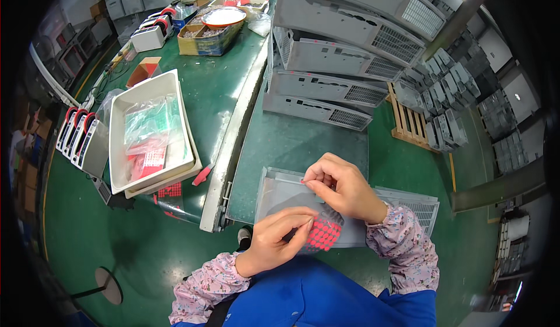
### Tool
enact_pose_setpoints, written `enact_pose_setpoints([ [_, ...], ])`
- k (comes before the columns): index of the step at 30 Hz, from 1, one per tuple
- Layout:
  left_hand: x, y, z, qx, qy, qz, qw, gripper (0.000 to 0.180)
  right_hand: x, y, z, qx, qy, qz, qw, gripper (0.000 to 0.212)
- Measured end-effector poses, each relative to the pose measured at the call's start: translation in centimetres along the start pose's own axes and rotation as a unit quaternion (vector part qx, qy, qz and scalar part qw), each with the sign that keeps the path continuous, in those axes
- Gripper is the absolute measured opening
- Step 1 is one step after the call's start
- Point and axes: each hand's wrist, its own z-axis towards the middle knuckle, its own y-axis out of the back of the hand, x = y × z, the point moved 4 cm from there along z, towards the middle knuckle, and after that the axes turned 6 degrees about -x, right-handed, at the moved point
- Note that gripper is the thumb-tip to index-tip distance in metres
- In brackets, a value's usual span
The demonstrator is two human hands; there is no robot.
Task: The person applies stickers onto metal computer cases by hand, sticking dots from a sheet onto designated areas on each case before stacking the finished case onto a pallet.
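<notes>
Left hand point(274, 239) pinches the sticker sheet point(324, 234) of red dots, low over the grey panel point(280, 190) at the belt's near end. Right hand point(341, 184) pinches one red dot at its fingertips point(309, 179). Keep the sheet flat, hold the dot by its edge, press it down fully.

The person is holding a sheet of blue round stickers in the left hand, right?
Not quite: the head view shows the round stickers are red, not blue. The left hand does hold that sheet, over a grey panel.
</notes>
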Motion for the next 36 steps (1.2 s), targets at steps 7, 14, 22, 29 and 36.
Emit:
enact_pose_setpoints([
  [7, 0.02, -0.05, 0.04, 0.009, 0.012, 0.001, 1.000, 0.008, 0.06, 0.00, 0.10, -0.002, 0.009, -0.010, 1.000, 0.005],
  [14, 0.05, -0.03, 0.11, 0.006, 0.008, 0.008, 1.000, 0.008, -0.12, 0.03, 0.29, -0.003, -0.007, -0.023, 1.000, 0.006],
  [22, 0.20, -0.11, 0.22, 0.001, 0.004, 0.007, 1.000, 0.009, 0.09, 0.10, 0.52, -0.003, -0.008, -0.032, 0.999, 0.007],
  [29, 0.15, -0.14, 0.31, -0.007, -0.005, 0.011, 1.000, 0.008, -0.01, 0.11, 0.56, -0.010, -0.013, -0.046, 0.999, 0.007],
  [36, 0.00, -0.10, 0.34, -0.010, -0.012, 0.014, 1.000, 0.009, -0.18, -0.05, 0.41, -0.022, -0.005, -0.037, 0.999, 0.007],
])
